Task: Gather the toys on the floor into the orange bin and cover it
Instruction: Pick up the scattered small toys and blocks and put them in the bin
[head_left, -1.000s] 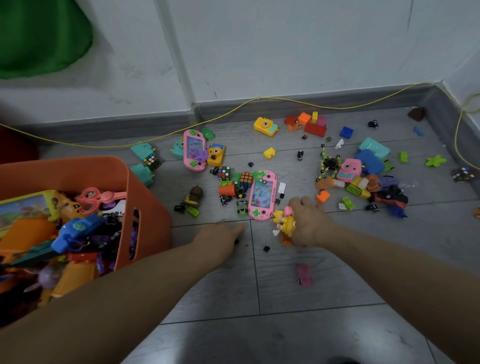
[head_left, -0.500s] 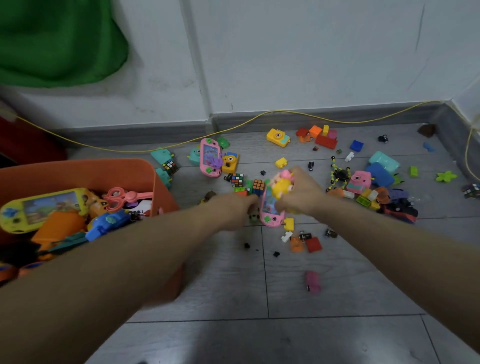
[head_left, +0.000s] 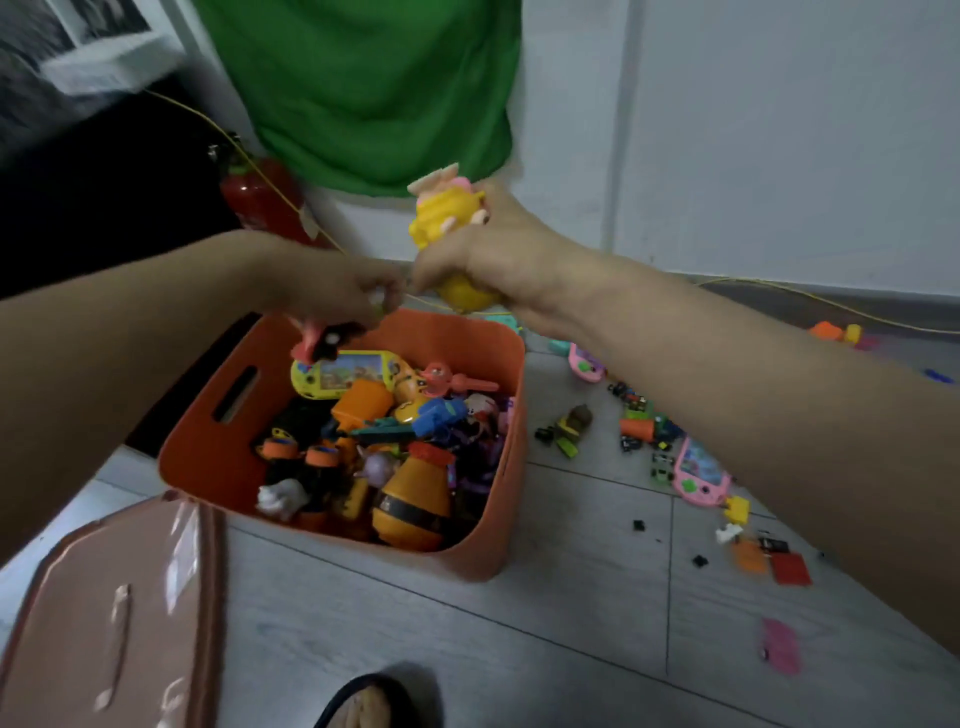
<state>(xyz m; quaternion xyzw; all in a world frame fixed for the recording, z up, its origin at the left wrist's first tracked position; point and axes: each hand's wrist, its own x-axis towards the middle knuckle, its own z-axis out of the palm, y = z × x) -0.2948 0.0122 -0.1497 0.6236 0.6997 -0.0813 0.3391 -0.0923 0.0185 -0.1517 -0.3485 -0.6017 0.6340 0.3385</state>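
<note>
Grey floor; both hands, left and right, grip toys above bin's 12 o'clock rim; loose release may overshoot.

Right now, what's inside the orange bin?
The orange bin holds a heap of toys: a yellow handheld game, pink scissors, an orange striped toy. Whatever lies beneath the heap is covered.

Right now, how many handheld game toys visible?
3: yellow one in the orange bin; pink one on floor beside it; second pink one by the right forearm. Others may be hidden.
</note>
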